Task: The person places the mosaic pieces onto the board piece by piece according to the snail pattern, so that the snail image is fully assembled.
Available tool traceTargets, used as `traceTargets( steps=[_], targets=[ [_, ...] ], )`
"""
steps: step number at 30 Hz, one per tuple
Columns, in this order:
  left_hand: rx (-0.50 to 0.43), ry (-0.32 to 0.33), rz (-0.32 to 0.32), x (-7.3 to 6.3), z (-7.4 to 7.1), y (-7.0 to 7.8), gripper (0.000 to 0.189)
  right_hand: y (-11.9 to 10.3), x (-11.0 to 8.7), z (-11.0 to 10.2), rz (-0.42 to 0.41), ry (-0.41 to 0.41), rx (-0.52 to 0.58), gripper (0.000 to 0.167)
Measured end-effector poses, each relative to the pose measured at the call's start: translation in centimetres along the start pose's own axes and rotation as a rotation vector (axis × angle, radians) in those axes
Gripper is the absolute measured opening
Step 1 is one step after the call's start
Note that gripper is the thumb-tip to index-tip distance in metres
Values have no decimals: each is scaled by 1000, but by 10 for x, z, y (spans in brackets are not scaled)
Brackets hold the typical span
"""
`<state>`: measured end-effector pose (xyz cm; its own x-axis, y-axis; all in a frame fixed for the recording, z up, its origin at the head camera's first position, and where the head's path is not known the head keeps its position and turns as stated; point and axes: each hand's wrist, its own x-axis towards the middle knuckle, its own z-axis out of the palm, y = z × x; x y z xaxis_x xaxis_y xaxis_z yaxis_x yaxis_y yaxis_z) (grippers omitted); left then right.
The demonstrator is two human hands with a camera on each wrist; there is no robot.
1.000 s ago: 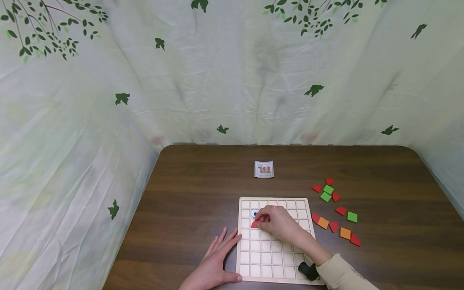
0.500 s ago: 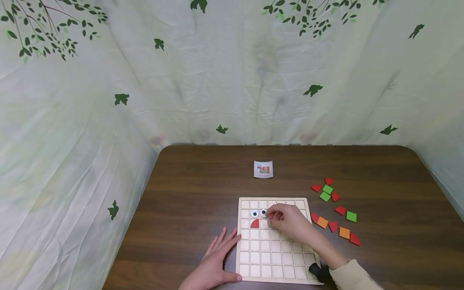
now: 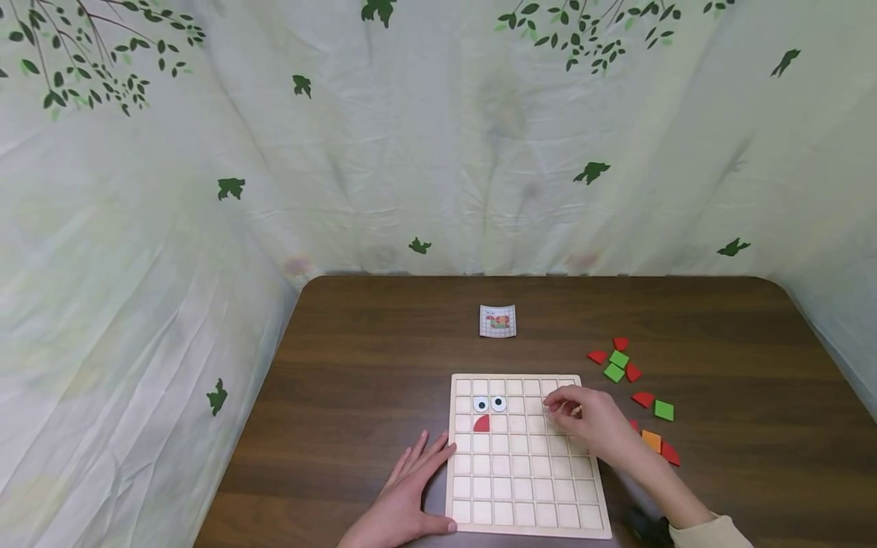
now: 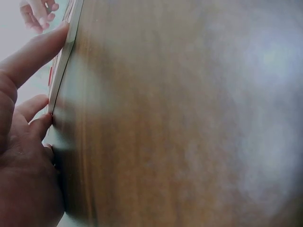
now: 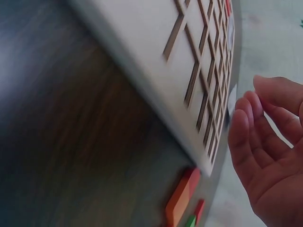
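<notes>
A pale wooden grid board (image 3: 521, 487) lies on the table. My left hand (image 3: 407, 495) rests along its left edge with fingers spread, thumb at the lower corner; the left wrist view shows those fingers against the board's side. In the head view, my right hand (image 3: 592, 418) is over the board's right side, fingers loosely bent. Nothing shows between the fingertips (image 5: 244, 116) in the right wrist view. Two round eye pieces (image 3: 499, 403) sit in neighbouring cells near the upper left. A red quarter-round piece (image 3: 483, 424) fills the cell below the left eye.
Behind the board lies a small picture card (image 3: 497, 322). Right of it are scattered red pieces (image 3: 633, 372), green squares (image 3: 664, 411) and orange squares (image 3: 651, 439), some hidden by my right forearm. A patterned curtain (image 3: 425, 152) hangs behind the table (image 3: 384, 327).
My right hand has let go of the red quarter-round piece, leaving it in its cell, and has moved right across the board. Both eye pieces are now uncovered. The left hand has stayed put.
</notes>
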<state>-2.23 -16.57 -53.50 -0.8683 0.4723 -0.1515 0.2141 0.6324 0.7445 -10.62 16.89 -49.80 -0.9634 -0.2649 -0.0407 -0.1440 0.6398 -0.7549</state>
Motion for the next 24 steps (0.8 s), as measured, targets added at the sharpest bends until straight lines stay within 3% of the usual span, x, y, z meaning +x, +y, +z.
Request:
traceTargets(
  steps=[11, 24],
  targets=[
    [17, 19, 29, 0, 0, 0, 97, 29, -18, -25, -25, 118, -88, 21],
    [16, 14, 24, 0, 0, 0, 96, 51, -19, -29, 11, 102, -179, 28]
  ],
)
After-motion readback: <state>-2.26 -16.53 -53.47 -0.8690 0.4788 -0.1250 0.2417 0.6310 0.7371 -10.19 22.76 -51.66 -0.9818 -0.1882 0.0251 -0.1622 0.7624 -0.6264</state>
